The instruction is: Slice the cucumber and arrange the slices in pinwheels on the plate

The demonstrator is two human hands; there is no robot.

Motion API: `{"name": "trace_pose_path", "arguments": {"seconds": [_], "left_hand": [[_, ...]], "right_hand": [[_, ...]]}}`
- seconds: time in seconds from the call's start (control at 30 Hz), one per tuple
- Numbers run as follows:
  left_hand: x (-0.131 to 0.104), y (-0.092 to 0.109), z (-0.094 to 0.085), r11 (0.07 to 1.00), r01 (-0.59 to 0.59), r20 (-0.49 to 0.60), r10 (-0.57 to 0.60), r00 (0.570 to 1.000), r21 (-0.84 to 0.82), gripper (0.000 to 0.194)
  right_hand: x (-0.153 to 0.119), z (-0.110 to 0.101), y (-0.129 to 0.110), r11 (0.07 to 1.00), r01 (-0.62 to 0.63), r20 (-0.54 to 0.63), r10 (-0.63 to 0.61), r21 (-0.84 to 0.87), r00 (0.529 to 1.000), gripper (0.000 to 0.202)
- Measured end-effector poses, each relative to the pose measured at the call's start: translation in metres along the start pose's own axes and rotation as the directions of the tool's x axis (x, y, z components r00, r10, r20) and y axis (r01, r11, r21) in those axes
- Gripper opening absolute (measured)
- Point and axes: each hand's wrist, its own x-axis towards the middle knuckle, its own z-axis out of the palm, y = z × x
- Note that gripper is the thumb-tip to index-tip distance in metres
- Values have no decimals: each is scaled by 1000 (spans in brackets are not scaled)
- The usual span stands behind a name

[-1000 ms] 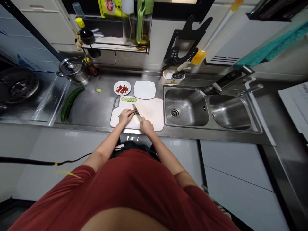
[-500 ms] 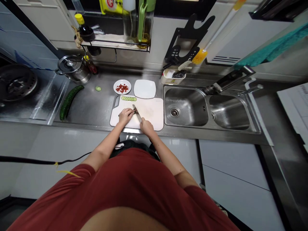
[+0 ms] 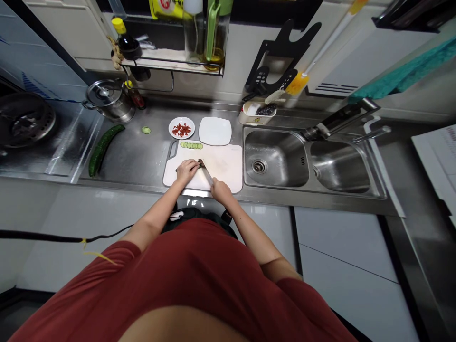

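Hands number two: the left (image 3: pixel 186 172) has its fingers closed over one slim, dark green piece (image 3: pixel 200 164), mostly hidden, on one white rectangular cutting board (image 3: pixel 228 161) with a grey handle slot; the right (image 3: pixel 221 191) grips one straight-bladed metal knife (image 3: pixel 207 173), its blade at the piece's end. About seven pale green, round slices (image 3: pixel 191 146) overlap in one row along the board's far edge. Behind stand two white plates: one round (image 3: pixel 171 135), bearing chopped red bits too many to count, and one squarish (image 3: pixel 215 131). One long, curved, dark green cucumber (image 3: pixel 103 148) and one lone pale green slice (image 3: pixel 146 129) lie left. One yellow packet (image 3: pixel 174 9) shows a red emblem; its lettering cannot be read.
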Motion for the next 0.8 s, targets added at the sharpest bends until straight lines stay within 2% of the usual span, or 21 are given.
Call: {"name": "trace_pose_path", "arguments": {"seconds": [0.57,0.8], "left_hand": [[-1,1,0,1000,-13,-2,13,1000,8,25],[0,1,-1,1000,-11,3,11,1000,1,26]], "right_hand": [[29,-7,-18,999,-7,-16,8,37,1000,29],[17,-5,-12,999,-16,-6,16,47,1000,26]]}}
